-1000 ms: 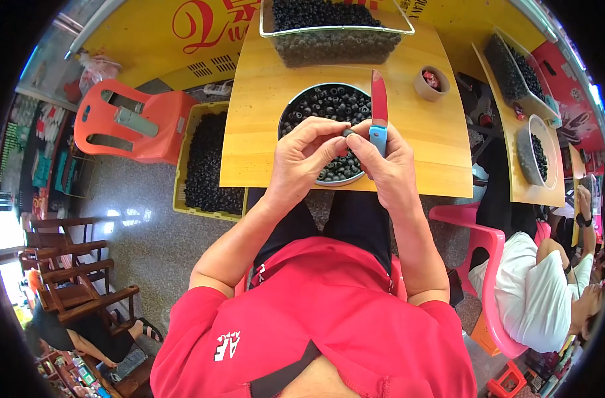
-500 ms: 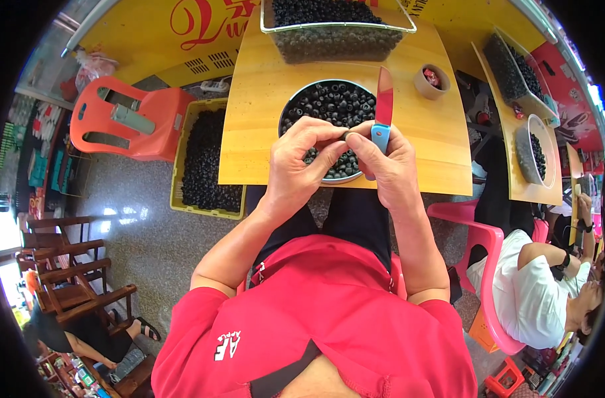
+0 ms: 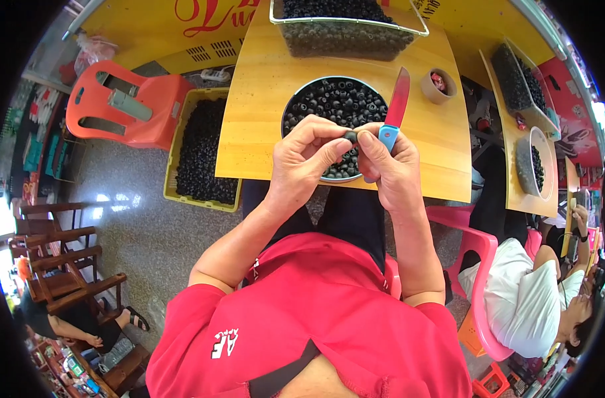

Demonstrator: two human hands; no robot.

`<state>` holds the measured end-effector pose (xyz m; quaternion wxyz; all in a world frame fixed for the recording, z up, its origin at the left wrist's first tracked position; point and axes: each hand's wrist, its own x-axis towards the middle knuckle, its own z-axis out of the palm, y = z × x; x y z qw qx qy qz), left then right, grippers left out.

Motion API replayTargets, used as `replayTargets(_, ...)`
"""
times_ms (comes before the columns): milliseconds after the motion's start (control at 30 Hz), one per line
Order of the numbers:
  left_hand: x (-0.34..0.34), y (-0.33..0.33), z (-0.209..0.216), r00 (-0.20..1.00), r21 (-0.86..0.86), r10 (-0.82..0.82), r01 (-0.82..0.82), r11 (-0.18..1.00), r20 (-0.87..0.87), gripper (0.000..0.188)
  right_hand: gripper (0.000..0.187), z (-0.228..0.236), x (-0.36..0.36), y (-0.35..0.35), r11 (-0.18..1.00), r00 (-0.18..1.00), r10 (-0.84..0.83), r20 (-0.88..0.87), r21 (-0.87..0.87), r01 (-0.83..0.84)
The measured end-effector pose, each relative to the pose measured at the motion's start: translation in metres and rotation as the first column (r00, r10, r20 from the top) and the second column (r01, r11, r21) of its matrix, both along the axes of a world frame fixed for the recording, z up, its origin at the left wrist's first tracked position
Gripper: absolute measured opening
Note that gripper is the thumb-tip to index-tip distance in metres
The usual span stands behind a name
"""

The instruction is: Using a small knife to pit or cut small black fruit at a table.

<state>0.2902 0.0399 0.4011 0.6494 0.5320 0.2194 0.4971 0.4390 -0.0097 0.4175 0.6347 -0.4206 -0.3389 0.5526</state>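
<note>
Over a round bowl (image 3: pixel 286 106) of small black ring-like rubber parts (image 3: pixel 326 99), both my hands meet at one small dark rounded part (image 3: pixel 349 135). The thumb and fingers of my left hand (image 3: pixel 302 154) pinch it. My right hand (image 3: pixel 394 162) grips the blue handle (image 3: pixel 387 136) of a knife (image 3: pixel 398 99). The knife's blade, reddish in this light, points up and slightly right, away from the part. My right thumb and fingertip touch or nearly touch the part's right side. The lower end of the handle is mostly hidden in my palm.
At the table's (image 3: pixel 249 132) far edge stands a clear bin (image 3: pixel 349 50) full of black parts; a brown cup (image 3: pixel 438 86) sits right of it. A yellow crate (image 3: pixel 203 201) and an orange chair (image 3: pixel 160 106) are left. Another person (image 3: pixel 525 298) sits at right.
The knife has swung so its blade leans further right. The small dark part shows more between my fingertips. The whole view has shifted slightly.
</note>
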Motion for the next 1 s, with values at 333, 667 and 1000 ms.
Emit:
replayTargets(333,0.0,0.006,-0.005,0.996,-0.123,-0.046,0.054,0.991,0.071,0.013,0.014,-0.001,0.01,-0.003,0.957,0.671,-0.23,0.705,0.289,0.024)
replayTargets(667,0.004,0.006,-0.004,0.995,-0.118,-0.1,0.102,0.988,0.024,0.011,0.013,-0.003,0.013,-0.001,0.898,0.316,-0.407,0.857,0.438,-0.032)
replayTargets(1000,-0.008,0.003,0.008,0.957,0.098,-0.269,0.259,0.961,0.11,0.014,0.01,-0.018,0.02,0.003,0.944,0.226,-0.327,0.917,0.329,0.03)
